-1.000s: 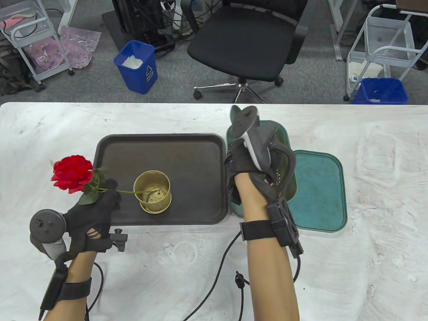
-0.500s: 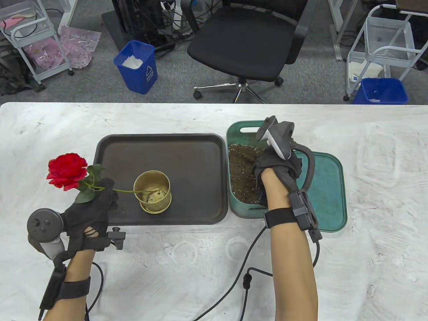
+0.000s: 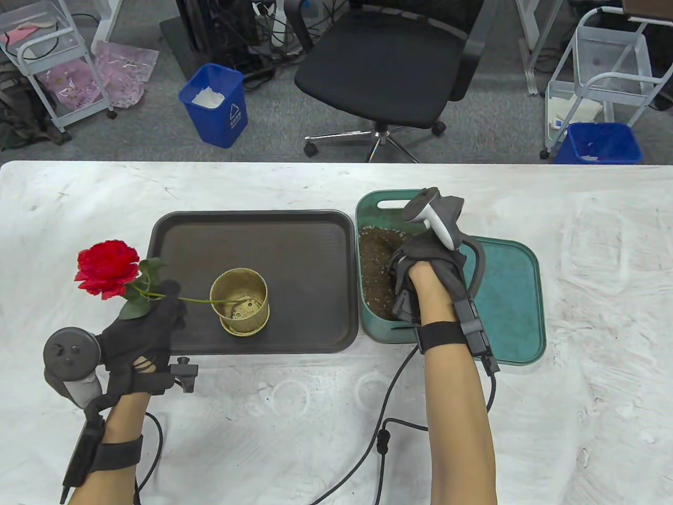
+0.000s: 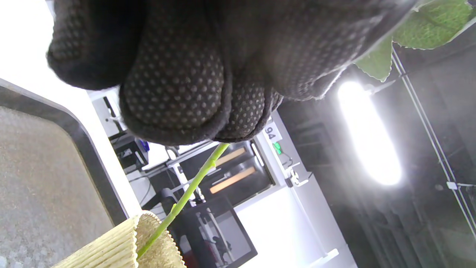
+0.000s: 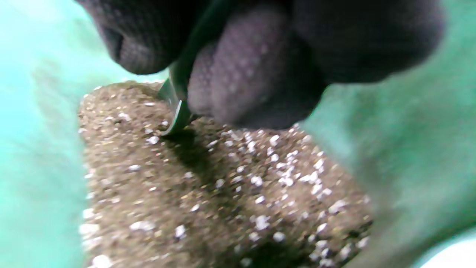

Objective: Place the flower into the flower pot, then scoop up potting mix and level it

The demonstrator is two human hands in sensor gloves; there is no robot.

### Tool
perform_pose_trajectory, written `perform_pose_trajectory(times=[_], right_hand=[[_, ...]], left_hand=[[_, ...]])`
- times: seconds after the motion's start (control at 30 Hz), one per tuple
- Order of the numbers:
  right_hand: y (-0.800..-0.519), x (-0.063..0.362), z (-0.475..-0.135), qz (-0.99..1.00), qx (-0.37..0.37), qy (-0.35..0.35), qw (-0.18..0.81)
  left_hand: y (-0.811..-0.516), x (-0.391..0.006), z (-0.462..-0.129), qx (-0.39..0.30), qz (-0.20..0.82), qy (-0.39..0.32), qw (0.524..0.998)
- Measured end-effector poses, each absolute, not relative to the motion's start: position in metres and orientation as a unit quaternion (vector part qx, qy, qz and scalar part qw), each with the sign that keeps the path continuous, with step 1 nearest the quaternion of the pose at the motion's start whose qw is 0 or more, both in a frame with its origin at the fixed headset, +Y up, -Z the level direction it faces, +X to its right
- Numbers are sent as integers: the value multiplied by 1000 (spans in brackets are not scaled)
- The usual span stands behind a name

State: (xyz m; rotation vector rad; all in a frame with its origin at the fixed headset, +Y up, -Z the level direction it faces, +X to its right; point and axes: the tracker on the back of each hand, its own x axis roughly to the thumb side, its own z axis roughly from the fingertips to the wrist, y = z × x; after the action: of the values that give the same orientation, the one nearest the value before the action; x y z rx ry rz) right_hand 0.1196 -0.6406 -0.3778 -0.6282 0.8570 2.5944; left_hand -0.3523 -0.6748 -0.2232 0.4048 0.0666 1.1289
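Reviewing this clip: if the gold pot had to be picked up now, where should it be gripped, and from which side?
Grip the gold pot across its ribbed side wall, coming from the right: it stands upright on the black tray, and the flower stem crosses its left rim.

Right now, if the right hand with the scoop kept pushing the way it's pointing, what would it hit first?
Probably the potting mix: the right hand holds a green scoop with its tip already at the mix in the green tub.
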Motion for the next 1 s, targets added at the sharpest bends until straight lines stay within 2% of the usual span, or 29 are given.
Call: perform_pose_trajectory(times=[0.37,0.67,1.0], right_hand=[[-653,110,-385,892,-225,313,236],[-650,131,-367,845,-230,333,349],[-640,147,-346,815,-264,291,425]], left_hand=[[-675,-352,-224,191,528,29,827],[-675,-351,-224,189,532,32,825],[-674,-349,-223,189,529,27,827]])
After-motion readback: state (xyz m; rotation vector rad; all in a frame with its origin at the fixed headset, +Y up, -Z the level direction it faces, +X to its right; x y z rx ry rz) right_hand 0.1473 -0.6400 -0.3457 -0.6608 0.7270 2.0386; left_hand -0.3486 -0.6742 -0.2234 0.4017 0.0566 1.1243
